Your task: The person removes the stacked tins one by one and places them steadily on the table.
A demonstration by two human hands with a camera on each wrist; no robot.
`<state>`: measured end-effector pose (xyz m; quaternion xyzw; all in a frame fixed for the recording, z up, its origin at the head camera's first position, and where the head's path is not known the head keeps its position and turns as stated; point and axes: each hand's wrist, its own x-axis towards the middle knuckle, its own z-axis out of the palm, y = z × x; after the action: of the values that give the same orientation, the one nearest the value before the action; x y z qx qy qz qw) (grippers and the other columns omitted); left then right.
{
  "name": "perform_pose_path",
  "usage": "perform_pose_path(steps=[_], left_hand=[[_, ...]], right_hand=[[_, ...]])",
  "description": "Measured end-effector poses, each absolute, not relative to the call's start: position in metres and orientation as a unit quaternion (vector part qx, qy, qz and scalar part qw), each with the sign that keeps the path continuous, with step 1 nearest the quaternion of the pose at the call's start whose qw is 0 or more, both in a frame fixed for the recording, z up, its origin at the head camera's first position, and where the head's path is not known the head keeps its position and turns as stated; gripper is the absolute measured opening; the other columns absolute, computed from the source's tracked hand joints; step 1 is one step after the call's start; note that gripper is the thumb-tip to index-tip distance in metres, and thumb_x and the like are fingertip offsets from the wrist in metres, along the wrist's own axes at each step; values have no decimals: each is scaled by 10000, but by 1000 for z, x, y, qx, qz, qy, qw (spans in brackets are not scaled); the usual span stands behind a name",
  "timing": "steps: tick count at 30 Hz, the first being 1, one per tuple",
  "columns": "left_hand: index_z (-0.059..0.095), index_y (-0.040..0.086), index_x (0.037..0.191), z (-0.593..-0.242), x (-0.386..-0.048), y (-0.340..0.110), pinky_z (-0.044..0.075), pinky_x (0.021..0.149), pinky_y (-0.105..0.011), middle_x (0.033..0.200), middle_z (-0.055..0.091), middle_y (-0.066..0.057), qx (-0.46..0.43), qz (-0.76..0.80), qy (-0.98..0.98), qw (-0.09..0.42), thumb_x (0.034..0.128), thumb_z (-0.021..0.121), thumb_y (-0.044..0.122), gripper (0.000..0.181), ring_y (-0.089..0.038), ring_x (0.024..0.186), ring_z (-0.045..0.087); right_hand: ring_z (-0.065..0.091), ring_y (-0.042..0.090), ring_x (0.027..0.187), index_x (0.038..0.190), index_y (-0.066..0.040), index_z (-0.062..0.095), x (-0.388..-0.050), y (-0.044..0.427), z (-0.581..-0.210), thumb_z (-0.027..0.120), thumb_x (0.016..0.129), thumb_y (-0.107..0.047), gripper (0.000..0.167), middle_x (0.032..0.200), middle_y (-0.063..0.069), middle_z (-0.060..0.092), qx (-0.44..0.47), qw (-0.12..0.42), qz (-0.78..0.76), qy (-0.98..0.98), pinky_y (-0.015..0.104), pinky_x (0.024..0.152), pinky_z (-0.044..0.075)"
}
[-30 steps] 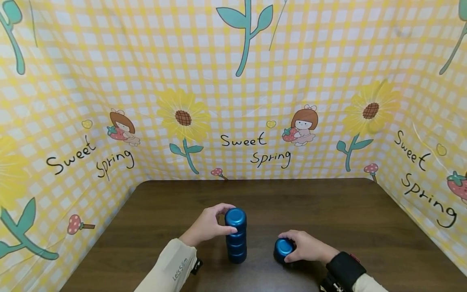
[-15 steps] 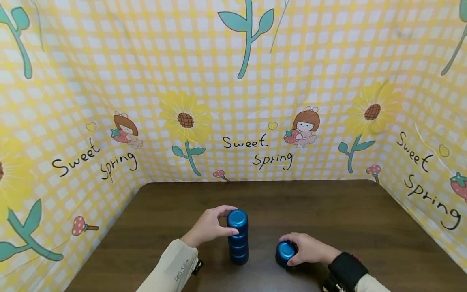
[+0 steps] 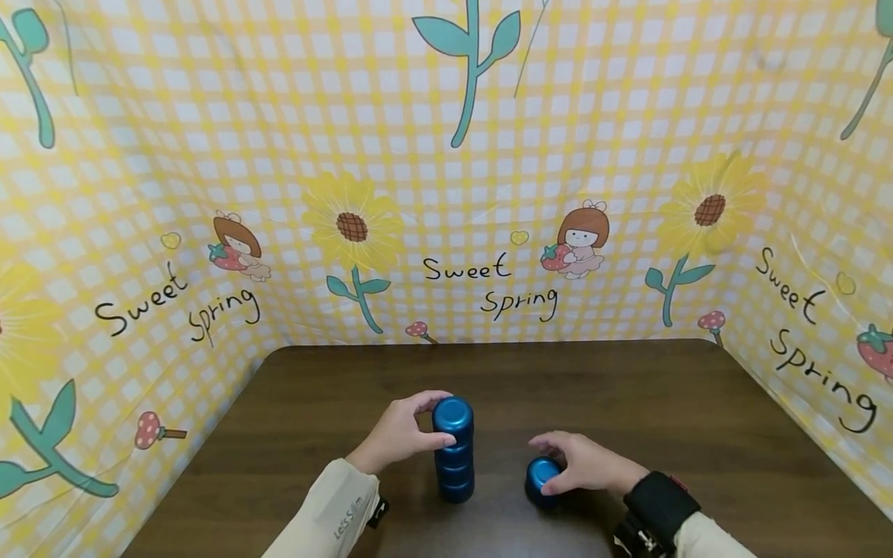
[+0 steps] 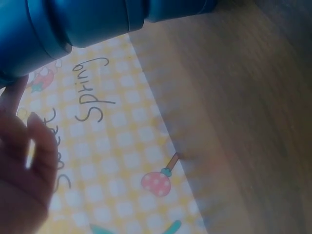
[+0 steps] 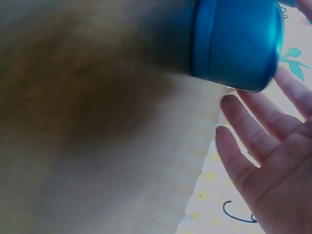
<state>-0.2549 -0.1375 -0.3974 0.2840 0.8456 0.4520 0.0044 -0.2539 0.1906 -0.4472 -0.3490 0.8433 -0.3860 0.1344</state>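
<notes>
Several shiny blue metallic tins stand in an upright stack (image 3: 455, 461) on the table. My left hand (image 3: 399, 435) holds the top tin from the left, thumb in front and fingers behind. In the left wrist view the stack (image 4: 97, 19) crosses the top, above the blurred left hand (image 4: 24, 165). To the right of the stack, a single blue tin (image 3: 543, 473) stands on the table. Around it is my right hand (image 3: 589, 465), the thumb near its front and the fingers lifted off the far side. The right wrist view shows loosely spread fingers (image 5: 243, 122) beside that tin (image 5: 239, 44).
The dark brown wooden table (image 3: 628, 387) extends behind and to both sides of the tins. A yellow-checked cloth (image 3: 474, 194) with flowers and "Sweet Spring" lettering hangs behind and along the sides. Each wrist wears a strap; the right one (image 3: 661, 508) is black.
The right hand's fingers have loosened and lifted away from the single tin, which stays on the table. The left hand keeps its hold on the stack.
</notes>
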Motion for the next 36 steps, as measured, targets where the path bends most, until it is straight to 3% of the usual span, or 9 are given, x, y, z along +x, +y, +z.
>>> perform_pose_path(steps=[2, 6, 9, 13, 16, 27, 36], left_hand=[[538, 39, 1304, -398, -255, -137, 514, 791, -504, 1143, 653, -117, 278, 453, 847, 2, 809, 784, 245, 590, -281, 1029, 600], [431, 42, 1395, -401, -255, -139, 477, 844, -575, 1202, 607, -191, 268, 456, 849, 5, 782, 804, 271, 753, -370, 1114, 546], [406, 39, 1407, -403, -256, -142, 414, 912, -625, 1213, 587, -206, 267, 460, 847, 12, 775, 805, 285, 787, -396, 1147, 516], [456, 20, 1362, -407, -257, -144, 440, 894, -598, 1163, 611, -176, 272, 459, 845, 14, 775, 804, 286, 732, -352, 1081, 552], [474, 8, 1343, -410, -257, -145, 457, 873, -581, 1129, 635, -156, 273, 452, 849, 12, 768, 811, 284, 721, -325, 1040, 580], [478, -52, 1305, -420, -257, -144, 410, 921, -614, 1114, 646, -149, 264, 442, 857, 27, 756, 822, 265, 721, -336, 1048, 588], [558, 12, 1234, -421, -258, -143, 442, 911, -541, 1098, 652, -59, 274, 442, 854, 31, 767, 815, 280, 597, -238, 998, 584]], right_hand=[[533, 407, 1105, 1306, 104, 465, -256, 189, -444, 738, 836, -211, 628, 1225, 264, 542, -347, 119, -400, 840, 432, 897, 473], [517, 453, 1106, 1335, 97, 436, -257, 182, -437, 709, 869, -166, 601, 1212, 290, 535, -334, 98, -433, 832, 536, 895, 452], [557, 430, 1053, 1332, 74, 453, -258, 173, -429, 697, 879, -141, 557, 1161, 260, 567, -321, 83, -455, 827, 486, 866, 491], [601, 360, 965, 1317, 44, 488, -257, 157, -418, 700, 876, -135, 521, 1095, 177, 601, -306, 61, -473, 824, 341, 813, 521], [602, 305, 936, 1317, 35, 496, -256, 145, -411, 704, 873, -132, 518, 1078, 130, 606, -304, 55, -483, 819, 298, 800, 508], [604, 395, 962, 1304, 35, 508, -256, 112, -402, 710, 869, -156, 516, 1100, 199, 611, -313, 42, -493, 811, 400, 806, 536], [624, 207, 846, 1293, 37, 513, -255, 93, -398, 721, 856, -157, 521, 1053, 147, 630, -333, 28, -494, 803, 254, 741, 520]])
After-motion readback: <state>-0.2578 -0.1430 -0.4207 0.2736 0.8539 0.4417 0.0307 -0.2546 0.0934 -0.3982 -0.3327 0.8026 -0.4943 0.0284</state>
